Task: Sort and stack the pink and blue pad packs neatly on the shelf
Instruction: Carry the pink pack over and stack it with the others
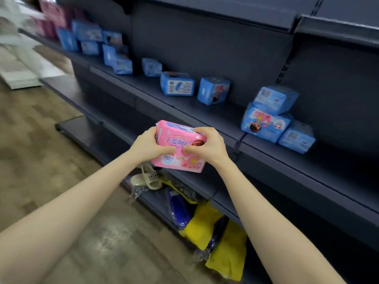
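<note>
A pink pad pack (180, 140) is held in front of the dark shelf (205, 117), just below its front edge. My left hand (148, 145) grips its left side and my right hand (207, 145) grips its right side, thumbs on the printed face. Blue pad packs lie scattered along the shelf: one (177, 84), another (213, 91), and a loose pile of three (274, 115) at the right. More blue packs (90, 37) and pink packs (53, 15) stand blurred at the far left.
An upper shelf (225, 13) overhangs the packs. On the bottom shelf lie a beige sandal (146, 177), yellow bags (223, 242) and a dark blue bag (178, 210) in plastic wrap. Wood-look floor (61, 160) stretches to the left.
</note>
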Available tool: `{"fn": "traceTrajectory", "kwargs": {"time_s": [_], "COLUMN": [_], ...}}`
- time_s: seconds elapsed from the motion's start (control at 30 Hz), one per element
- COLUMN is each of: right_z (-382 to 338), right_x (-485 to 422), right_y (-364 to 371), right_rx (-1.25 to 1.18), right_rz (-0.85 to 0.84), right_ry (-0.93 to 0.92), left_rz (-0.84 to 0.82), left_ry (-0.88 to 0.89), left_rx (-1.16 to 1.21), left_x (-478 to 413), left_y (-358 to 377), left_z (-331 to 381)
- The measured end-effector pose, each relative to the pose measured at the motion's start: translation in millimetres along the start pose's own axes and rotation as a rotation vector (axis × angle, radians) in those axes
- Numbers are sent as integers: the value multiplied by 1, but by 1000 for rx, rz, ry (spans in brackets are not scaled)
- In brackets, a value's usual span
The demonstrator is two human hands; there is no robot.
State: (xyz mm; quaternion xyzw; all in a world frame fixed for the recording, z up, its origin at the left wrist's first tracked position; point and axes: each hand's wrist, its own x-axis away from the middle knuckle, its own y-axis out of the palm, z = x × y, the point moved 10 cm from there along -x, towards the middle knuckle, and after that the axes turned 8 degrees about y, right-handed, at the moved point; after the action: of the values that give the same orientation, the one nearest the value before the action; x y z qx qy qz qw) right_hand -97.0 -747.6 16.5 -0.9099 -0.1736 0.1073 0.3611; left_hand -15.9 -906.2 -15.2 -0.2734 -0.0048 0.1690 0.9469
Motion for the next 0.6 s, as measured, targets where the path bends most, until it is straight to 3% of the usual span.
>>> {"fn": "traceTrajectory", "kwargs": {"time_s": [0.6], "right_z": [-147], "right_x": [-64], "right_y": [209], "right_rx": [45], "right_rz": [-491], "right_ry": [-333], "left_rz": [433], "left_ry": [-365], "left_rx": [100], "left_x": [40], "left_y": [-161], "left_z": [-134]}}
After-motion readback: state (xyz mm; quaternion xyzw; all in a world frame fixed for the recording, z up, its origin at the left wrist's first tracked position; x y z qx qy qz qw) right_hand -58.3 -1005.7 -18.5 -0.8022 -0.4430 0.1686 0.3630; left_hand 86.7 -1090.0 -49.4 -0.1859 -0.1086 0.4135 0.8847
